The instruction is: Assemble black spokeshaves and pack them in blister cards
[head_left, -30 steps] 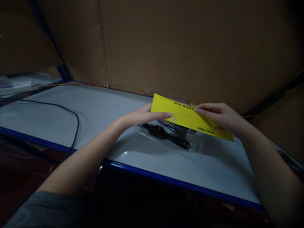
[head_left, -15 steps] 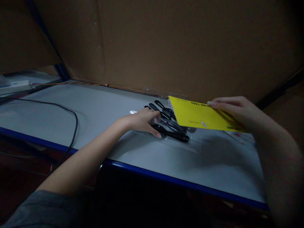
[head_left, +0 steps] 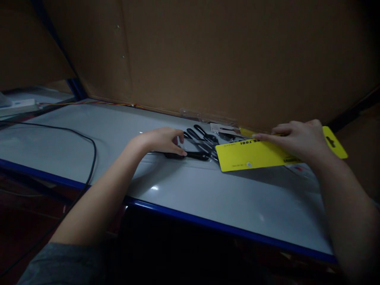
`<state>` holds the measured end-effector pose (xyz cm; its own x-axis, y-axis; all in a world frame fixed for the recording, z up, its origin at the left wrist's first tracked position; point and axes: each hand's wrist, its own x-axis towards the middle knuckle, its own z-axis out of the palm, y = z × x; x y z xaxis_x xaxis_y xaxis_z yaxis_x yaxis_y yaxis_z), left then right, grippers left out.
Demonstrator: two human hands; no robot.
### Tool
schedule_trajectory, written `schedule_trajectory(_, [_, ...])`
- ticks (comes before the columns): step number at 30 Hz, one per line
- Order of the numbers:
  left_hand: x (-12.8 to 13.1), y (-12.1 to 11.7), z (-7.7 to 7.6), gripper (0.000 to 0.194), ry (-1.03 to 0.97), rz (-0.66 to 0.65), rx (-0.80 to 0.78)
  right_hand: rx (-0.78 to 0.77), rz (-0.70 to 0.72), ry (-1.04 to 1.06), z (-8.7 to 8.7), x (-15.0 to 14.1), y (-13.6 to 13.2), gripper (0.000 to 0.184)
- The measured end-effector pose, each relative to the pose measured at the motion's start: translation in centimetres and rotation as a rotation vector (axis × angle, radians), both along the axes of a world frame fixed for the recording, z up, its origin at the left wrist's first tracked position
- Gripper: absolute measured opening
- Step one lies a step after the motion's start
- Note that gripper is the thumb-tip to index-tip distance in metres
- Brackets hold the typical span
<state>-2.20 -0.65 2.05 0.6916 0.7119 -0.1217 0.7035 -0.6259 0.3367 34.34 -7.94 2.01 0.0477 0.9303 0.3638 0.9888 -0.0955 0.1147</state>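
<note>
My left hand (head_left: 166, 140) is closed at the left of the pile, thumb and fingers around the edge of a clear plastic package (head_left: 196, 163). A black-handled tool (head_left: 197, 156) lies in or under that plastic; its far end is hidden by my hand. My right hand (head_left: 299, 138) grips a yellow printed card (head_left: 249, 156) from above, its lettering upside down and a slotted hanging hole at its right end. Between my hands lie several more black-handled tools (head_left: 203, 134), partly covered by the card.
Behind the card, a white card (head_left: 222, 128) and clear packaging (head_left: 204, 116) lie near the cardboard wall (head_left: 208, 59). A black cable (head_left: 95, 152) crosses the left side of the grey shelf (head_left: 118, 126) and hangs over its blue front edge (head_left: 178, 215). A white power strip (head_left: 22, 106) is far left.
My left hand has slid to the left, and the plastic package with the black-handled tool has shifted left too. The yellow card has moved slightly right and tilted, showing its right end.
</note>
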Motion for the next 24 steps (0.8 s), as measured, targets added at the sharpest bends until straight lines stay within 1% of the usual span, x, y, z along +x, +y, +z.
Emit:
schedule_trajectory(4, [0.5, 0.1, -0.9, 0.041, -0.111, -0.05, 0.015, 0.001, -0.035, -0.016, -0.3, 0.2, 0.3, 0.061])
schedule_trajectory(9, [0.4, 0.2, -1.2, 0.03, -0.179, -0.05, -0.005, 0.104, -0.053, -0.051, -0.8, 0.0, 0.5, 0.061])
schedule_trajectory(14, [0.5, 0.2, -1.1, 0.031, -0.185, -0.049, -0.001, 0.216, 0.033, -0.07, -1.5, -0.5, 0.8, 0.056])
schedule_trajectory(21, [0.5, 0.2, -1.1, 0.033, -0.119, -0.077, 0.051, 0.293, 0.048, -0.04, -2.5, -1.4, 1.2, 0.053])
schedule_trajectory(24, [0.5, 0.3, -1.2, 0.033, -0.12, -0.083, 0.062, 0.285, 0.06, -0.013, -2.9, -1.8, 1.4, 0.053])
